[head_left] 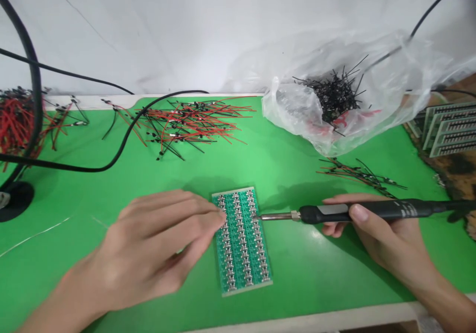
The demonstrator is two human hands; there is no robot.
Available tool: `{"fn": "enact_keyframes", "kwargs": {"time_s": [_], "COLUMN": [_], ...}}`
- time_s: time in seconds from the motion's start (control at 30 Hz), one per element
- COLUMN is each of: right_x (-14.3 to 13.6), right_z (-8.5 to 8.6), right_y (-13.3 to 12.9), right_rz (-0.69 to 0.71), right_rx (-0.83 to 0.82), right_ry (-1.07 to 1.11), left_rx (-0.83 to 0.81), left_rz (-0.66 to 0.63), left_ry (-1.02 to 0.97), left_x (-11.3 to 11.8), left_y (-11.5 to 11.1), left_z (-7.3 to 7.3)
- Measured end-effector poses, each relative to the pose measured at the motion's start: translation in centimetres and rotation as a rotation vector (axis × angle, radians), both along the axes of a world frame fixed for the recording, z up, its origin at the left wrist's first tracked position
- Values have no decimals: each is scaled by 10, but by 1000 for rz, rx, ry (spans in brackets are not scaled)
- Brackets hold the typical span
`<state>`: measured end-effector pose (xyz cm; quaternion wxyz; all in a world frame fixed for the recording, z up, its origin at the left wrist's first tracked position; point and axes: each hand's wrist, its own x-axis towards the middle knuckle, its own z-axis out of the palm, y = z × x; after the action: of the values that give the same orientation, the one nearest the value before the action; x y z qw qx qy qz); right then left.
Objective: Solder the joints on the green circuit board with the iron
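A green circuit board (243,244) with three rows of small soldered parts lies flat on the green mat. My right hand (375,229) is wrapped round a black soldering iron (334,213), whose metal tip touches or hovers just over the board's right row. My left hand (159,244) is closed in a pinch at the board's upper left edge; what its fingertips hold is too small to make out. A thin pale wire (35,235) runs on the mat to the left of that hand.
Red and black wires (197,120) lie in piles at the back. An open plastic bag (293,107) of black wire pieces stands back right, with a few loose wires (360,174) before it. More boards (453,130) stand far right. A black cable (74,166) crosses the left side.
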<state>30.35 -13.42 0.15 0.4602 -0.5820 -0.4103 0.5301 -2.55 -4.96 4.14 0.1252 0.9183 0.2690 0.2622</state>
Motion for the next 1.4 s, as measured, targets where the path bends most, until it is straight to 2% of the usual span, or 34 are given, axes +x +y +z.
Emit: {"fn": "enact_keyframes", "kwargs": {"time_s": [0.2,0.37,0.63,0.87,1.4], "right_x": [-2,-13,-13,0,2], "right_z": [1,8,7,2,-1], "right_y": [-1,1,1,0,0], "right_rz": [-3,-111,-124,8,46], "right_rx": [-14,-57,-55,-25,-7], "right_ry": [-6,-4,-39,-47,-40], "left_rx": [1,44,151,141,158], "left_rz": [-60,-70,-136,-146,-178], "left_ry": [-52,-22,13,-8,12], "left_x": [3,3,2,3,2], "left_y": [-2,-4,0,-1,-2], "left_z": [-12,-14,-19,-18,-24]}}
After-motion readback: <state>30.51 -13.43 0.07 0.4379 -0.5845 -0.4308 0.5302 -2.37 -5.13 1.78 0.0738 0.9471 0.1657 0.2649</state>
